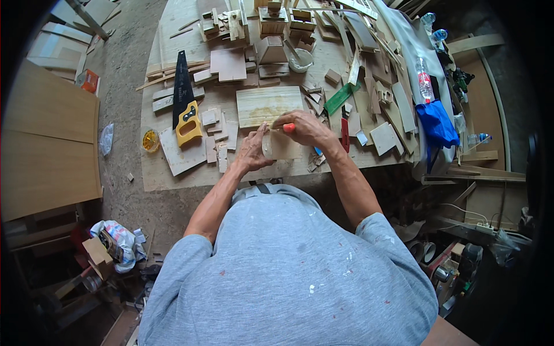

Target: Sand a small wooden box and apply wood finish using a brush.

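My left hand (252, 149) grips the left side of a pale wooden piece (281, 149) at the bench's near edge. My right hand (307, 130) is closed round a red-handled tool (288, 127) just above that piece; the tool's tip is too small to make out. Behind both hands lies a flat light board (268, 101) with yellowish stains. To the left, a handsaw with a yellow handle (188, 127) lies among small offcuts (213, 124). A red-and-black tool (344, 135) and a green strip (340, 99) lie to the right of my right hand.
The plywood bench (156, 179) holds scrap pieces, small wooden assemblies (272, 20), a white cup (301, 62) and a round container (150, 139). A bottle (425, 81) and blue bag (437, 124) sit along the right edge. Panels (49, 138) stand at left, machinery (459, 268) at lower right.
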The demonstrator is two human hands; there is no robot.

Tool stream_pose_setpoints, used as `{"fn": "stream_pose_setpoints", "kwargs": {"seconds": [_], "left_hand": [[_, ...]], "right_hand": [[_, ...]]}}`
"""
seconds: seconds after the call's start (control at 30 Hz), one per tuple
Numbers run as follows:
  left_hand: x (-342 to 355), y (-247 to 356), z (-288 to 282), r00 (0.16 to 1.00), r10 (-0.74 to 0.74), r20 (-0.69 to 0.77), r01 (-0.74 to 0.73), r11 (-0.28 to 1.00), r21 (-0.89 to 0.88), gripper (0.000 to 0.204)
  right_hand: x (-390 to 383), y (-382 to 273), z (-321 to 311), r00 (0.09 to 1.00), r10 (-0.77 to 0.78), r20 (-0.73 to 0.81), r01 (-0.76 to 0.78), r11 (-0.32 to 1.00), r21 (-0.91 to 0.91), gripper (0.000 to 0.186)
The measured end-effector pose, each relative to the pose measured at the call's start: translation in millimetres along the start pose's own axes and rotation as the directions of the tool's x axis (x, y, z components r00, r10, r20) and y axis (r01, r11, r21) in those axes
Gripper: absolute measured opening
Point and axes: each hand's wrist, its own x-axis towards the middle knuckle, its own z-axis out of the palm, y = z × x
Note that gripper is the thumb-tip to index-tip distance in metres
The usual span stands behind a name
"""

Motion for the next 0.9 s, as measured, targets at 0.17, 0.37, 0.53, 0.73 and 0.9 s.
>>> {"fn": "stream_pose_setpoints", "kwargs": {"seconds": [0.17, 0.37, 0.53, 0.73, 0.9], "left_hand": [[0.2, -2.1, 0.7, 0.997, 0.066, -0.031, -0.066, 0.998, 0.002, 0.125], [4.3, -0.8, -2.6, 1.0, 0.025, -0.006, -0.025, 1.0, 0.018, 0.124], [1.5, 18.2, -12.4, 0.999, -0.037, 0.04, 0.038, 0.999, -0.023, 0.127], [-1.8, 1.2, 0.4, 0.999, -0.024, -0.024, 0.024, 1.0, -0.01, 0.124], [1.1, 2.9, -1.9, 0.999, 0.035, -0.012, -0.035, 0.999, -0.023, 0.125]], "right_hand": [[17.9, -18.3, -25.1, 0.892, 0.357, 0.277, -0.27, 0.912, -0.308, 0.027], [16.3, -0.9, -14.3, 0.943, 0.18, 0.279, -0.134, 0.975, -0.177, 0.02], [28.3, 7.2, 6.2, 0.952, 0.099, 0.291, -0.064, 0.99, -0.125, 0.02], [10.2, 11.9, -6.3, 0.966, 0.087, 0.245, -0.104, 0.993, 0.061, 0.021], [16.9, -20.9, -22.4, 0.923, 0.248, 0.295, -0.239, 0.969, -0.068, 0.024]]}}
